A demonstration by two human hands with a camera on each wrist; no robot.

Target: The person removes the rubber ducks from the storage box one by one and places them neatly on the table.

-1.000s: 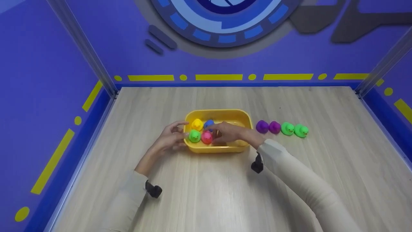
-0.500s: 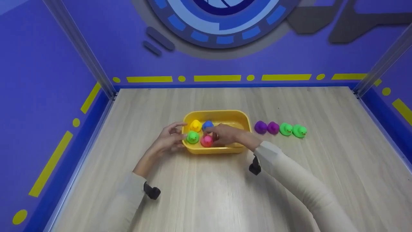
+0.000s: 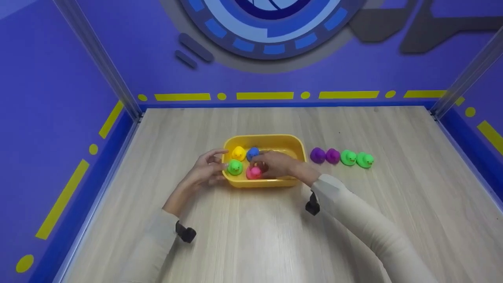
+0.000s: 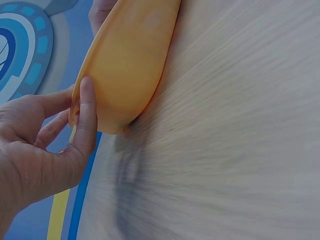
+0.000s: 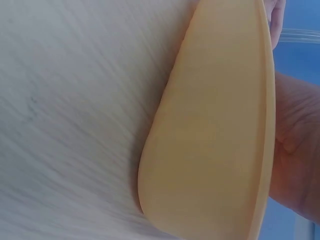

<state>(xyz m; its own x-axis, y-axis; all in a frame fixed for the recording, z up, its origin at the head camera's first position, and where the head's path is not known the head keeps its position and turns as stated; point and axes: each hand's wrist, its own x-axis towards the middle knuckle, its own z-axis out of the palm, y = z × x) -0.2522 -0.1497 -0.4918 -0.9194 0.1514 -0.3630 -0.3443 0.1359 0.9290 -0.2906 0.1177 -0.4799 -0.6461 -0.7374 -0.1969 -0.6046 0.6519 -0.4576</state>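
A yellow plastic tub [image 3: 267, 183] stands on the table. My left hand [image 3: 205, 168] pinches its left rim; in the left wrist view the thumb [image 4: 87, 100] lies against the outer wall. Reaching over into the tub, my right hand [image 3: 277, 163] has its fingertips at a pink toy duck [image 3: 255, 173] by the near wall. A yellow duck [image 3: 238, 153], a blue duck [image 3: 252, 153] and a green duck [image 3: 235, 168] sit in the tub's left half. The tub's wall [image 5: 210, 130] hides the right fingers in the right wrist view.
Right of the tub, two purple ducks [image 3: 318, 155] and two green ducks [image 3: 348, 157] form a row on the wooden table [image 3: 251, 228]. Blue panels [image 3: 196, 80] wall in the table at the back and both sides.
The pink duck has shifted slightly toward the near wall and to the right within the tub, with my right fingers at it. My left hand stays on the rim.
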